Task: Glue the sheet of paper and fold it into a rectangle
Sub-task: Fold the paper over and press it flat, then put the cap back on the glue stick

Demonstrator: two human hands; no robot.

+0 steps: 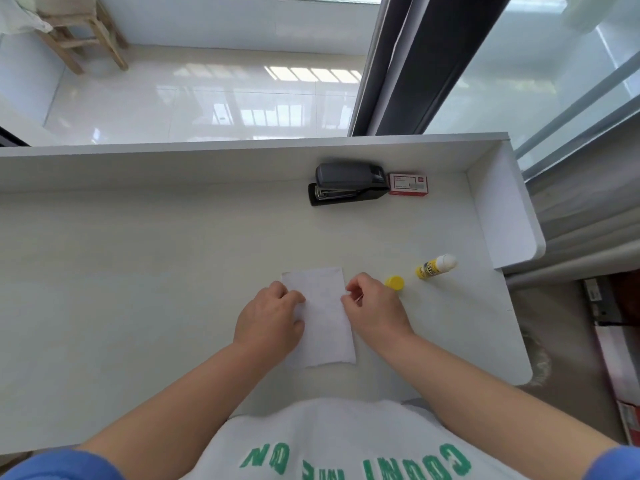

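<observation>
A white sheet of paper (323,317), a narrow upright rectangle, lies flat on the white desk (138,271) in front of me. My left hand (272,315) rests on its left edge with fingers curled, covering that side. My right hand (372,306) sits at the paper's right edge, fingertips pinched at the border. An uncapped glue stick (436,266), yellow and white, lies on its side to the right. Its yellow cap (394,283) stands just beyond my right hand.
A black stapler (348,183) and a red-and-white staple box (408,184) sit against the desk's raised back wall (207,164). A raised side panel (502,209) bounds the right. The desk's right edge drops off beside the glue stick. Floor and a wooden stool (83,36) lie beyond.
</observation>
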